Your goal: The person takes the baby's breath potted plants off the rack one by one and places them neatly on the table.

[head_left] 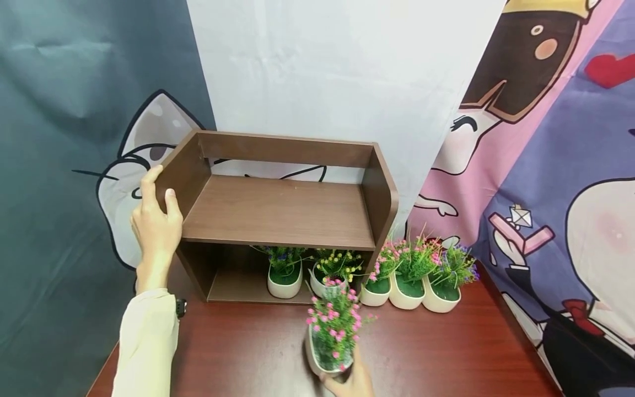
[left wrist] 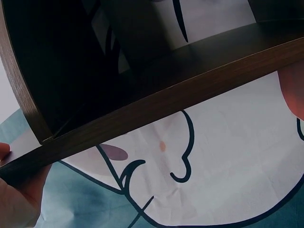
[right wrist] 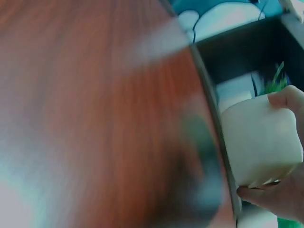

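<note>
A brown two-tier wooden shelf (head_left: 278, 212) stands on the table against the wall. My left hand (head_left: 157, 226) grips the edge of its left side panel. In the left wrist view a thumb and a finger lie on opposite sides of that board (left wrist: 23, 164). Low at the front, my right hand (head_left: 353, 380) holds a potted plant (head_left: 333, 325) with pink flowers, in front of the shelf. Fingers wrap its white pot (right wrist: 261, 142) in the right wrist view. The lower tier holds a blue-flowered potted plant (head_left: 285, 278) and a yellow-flowered one (head_left: 322, 286), partly hidden by the held plant.
Right of the shelf, three more white pots stand in a row: two pink-flowered plants (head_left: 375, 296) (head_left: 407, 298) and a purple-flowered plant (head_left: 441, 300). The reddish-brown table (head_left: 248, 353) runs along cartoon-printed curtains (head_left: 54, 193) on both sides.
</note>
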Tool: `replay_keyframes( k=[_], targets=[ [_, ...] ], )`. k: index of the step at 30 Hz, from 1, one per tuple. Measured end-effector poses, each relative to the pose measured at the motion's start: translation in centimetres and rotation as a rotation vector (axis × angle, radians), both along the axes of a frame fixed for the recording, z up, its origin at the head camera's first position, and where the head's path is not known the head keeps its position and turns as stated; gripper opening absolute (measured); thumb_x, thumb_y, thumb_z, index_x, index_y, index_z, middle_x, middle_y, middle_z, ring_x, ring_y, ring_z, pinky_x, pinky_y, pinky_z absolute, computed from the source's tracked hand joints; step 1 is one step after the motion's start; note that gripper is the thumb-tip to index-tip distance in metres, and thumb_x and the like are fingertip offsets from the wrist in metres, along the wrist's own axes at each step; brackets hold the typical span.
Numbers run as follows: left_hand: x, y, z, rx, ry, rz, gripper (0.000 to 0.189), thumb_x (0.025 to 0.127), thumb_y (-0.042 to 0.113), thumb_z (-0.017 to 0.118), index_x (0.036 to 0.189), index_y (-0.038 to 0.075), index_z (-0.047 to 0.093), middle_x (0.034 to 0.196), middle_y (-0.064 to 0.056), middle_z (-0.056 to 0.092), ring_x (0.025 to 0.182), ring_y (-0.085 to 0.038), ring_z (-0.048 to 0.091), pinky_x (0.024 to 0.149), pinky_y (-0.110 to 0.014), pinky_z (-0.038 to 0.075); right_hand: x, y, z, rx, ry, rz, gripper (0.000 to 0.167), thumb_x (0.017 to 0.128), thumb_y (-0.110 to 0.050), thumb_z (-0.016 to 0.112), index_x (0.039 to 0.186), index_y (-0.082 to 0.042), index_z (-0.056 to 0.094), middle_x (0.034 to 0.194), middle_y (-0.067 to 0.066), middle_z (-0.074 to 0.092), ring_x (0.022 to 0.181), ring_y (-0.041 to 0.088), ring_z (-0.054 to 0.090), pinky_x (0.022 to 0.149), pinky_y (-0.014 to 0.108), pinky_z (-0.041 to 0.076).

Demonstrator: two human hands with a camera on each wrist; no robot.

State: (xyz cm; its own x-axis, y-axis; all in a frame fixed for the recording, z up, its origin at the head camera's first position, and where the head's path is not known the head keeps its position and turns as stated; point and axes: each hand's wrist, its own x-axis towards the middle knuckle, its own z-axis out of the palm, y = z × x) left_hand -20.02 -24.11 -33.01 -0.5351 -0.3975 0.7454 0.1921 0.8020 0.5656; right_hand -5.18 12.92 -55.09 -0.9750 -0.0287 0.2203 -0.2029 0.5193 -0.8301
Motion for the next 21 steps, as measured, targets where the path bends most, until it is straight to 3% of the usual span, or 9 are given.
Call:
replay_keyframes(
  k=[2, 5, 8, 11, 15, 21],
  targets=[
    [0.0, 0.1, -0.1, 0.000, 0.007, 0.005, 0.042, 0.094, 0.017, 0.047, 0.135, 0.025, 0.044, 0.070, -0.028, 0.055, 0.050, -0.037, 0.037, 0.055, -0.045, 0.027, 0.6, 2.1, -0.1, 0.066, -0.021, -0.046, 0.090, 0.056, -0.025, 0.086, 0.130, -0.002, 0.040, 0.110, 0.016, 0.062, 0.093, 0.018, 0.059, 0.076, 0.034, 0.047],
    [-0.1, 0.1, -0.2, 0.002, 0.009, 0.009, 0.042, 0.094, 0.017, 0.047, 0.135, 0.025, 0.044, 0.077, -0.028, 0.058, 0.050, -0.037, 0.038, 0.054, -0.046, 0.027, 1.4, 4.4, 0.0, 0.056, -0.068, -0.138, 0.093, 0.056, -0.023, 0.088, 0.131, -0.002, 0.038, 0.110, 0.018, 0.061, 0.091, 0.020, 0.058, 0.075, 0.032, 0.047],
    [-0.1, 0.0, 0.1, -0.001, 0.011, 0.007, 0.042, 0.094, 0.017, 0.048, 0.135, 0.026, 0.044, 0.077, -0.028, 0.059, 0.050, -0.038, 0.039, 0.055, -0.047, 0.027, 1.9, 5.7, 0.3, 0.083, -0.139, -0.265, 0.093, 0.058, -0.027, 0.087, 0.132, -0.002, 0.037, 0.108, 0.024, 0.061, 0.091, 0.028, 0.060, 0.076, 0.039, 0.047],
    [-0.1, -0.1, 0.2, -0.003, 0.008, 0.001, 0.042, 0.094, 0.017, 0.048, 0.135, 0.026, 0.044, 0.079, -0.028, 0.059, 0.051, -0.038, 0.039, 0.055, -0.046, 0.027, 1.7, 6.8, 0.1, 0.141, -0.119, -0.336, 0.094, 0.057, -0.027, 0.086, 0.132, 0.000, 0.037, 0.110, 0.030, 0.058, 0.092, 0.037, 0.059, 0.076, 0.047, 0.046],
    [0.0, -0.2, 0.2, -0.002, 0.006, 0.009, 0.042, 0.094, 0.018, 0.048, 0.135, 0.026, 0.044, 0.071, -0.028, 0.056, 0.052, -0.039, 0.040, 0.056, -0.046, 0.027, 0.7, 7.9, -0.3, 0.171, -0.061, -0.334, 0.095, 0.056, -0.024, 0.085, 0.133, 0.001, 0.035, 0.115, 0.032, 0.055, 0.096, 0.043, 0.058, 0.078, 0.053, 0.044],
    [0.2, -0.1, 0.2, -0.014, -0.011, 0.002, 0.042, 0.094, 0.017, 0.047, 0.135, 0.025, 0.043, 0.061, -0.025, 0.048, 0.049, -0.036, 0.038, 0.053, -0.044, 0.026, -0.7, 8.8, -0.3, 0.185, -0.058, -0.310, 0.092, 0.060, -0.023, 0.083, 0.133, 0.005, 0.034, 0.118, 0.035, 0.051, 0.100, 0.050, 0.053, 0.080, 0.057, 0.041]
  ],
)
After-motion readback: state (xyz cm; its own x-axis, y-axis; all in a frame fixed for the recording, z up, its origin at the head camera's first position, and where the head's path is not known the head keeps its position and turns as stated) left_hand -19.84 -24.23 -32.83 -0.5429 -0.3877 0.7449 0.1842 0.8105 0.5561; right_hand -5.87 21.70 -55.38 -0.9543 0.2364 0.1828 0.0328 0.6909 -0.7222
